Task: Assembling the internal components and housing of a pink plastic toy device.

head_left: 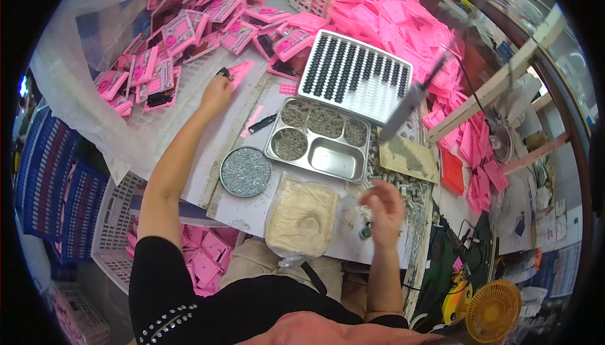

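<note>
My left hand (217,93) reaches out to the far left of the bench, its fingers closed on a pink plastic casing (240,73) with a black part at its near end. Beyond it lies a heap of pink casings (176,33) with dark parts inside. Above the bench's right side, my right hand (386,211) is raised with bent fingers apart and nothing visible in them. A small green-and-dark round thing (365,230) lies just left of it. Nearer my lap is a plastic-wrapped tan block (302,218).
A steel compartment tray (337,158) holds small metal parts. Behind it stands a white tray (394,107) with rows of black pieces. A round tin (246,172) of screws sits left. An electric screwdriver (403,113) hangs above the right side. Pink shells (391,11) pile behind.
</note>
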Demonstrator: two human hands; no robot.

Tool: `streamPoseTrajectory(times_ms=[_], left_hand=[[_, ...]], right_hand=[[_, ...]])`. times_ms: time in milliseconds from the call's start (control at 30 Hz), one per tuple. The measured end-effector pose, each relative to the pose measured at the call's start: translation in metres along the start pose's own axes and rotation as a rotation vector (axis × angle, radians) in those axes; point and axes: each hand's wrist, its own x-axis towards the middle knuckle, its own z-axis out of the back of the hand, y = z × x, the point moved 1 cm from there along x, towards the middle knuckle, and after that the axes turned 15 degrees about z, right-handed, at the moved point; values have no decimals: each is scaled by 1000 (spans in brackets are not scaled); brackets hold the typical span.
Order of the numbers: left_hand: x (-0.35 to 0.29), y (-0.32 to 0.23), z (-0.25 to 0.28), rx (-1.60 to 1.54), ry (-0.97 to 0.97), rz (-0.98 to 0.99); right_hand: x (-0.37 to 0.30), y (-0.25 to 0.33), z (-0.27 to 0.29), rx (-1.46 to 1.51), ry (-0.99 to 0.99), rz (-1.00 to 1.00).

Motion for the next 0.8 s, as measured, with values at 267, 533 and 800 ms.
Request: streamPoseTrajectory(times_ms=[267, 533, 800], left_hand=[[-267, -125, 115, -291, 447, -518], [-360, -101, 48, -238, 709, -726], [-356, -94, 36, 2, 559, -779]], right_hand=[[-12, -35, -83, 973, -13, -737], [-50, -53, -30, -76, 205, -539], [-47, -47, -33, -1043, 482, 190]])
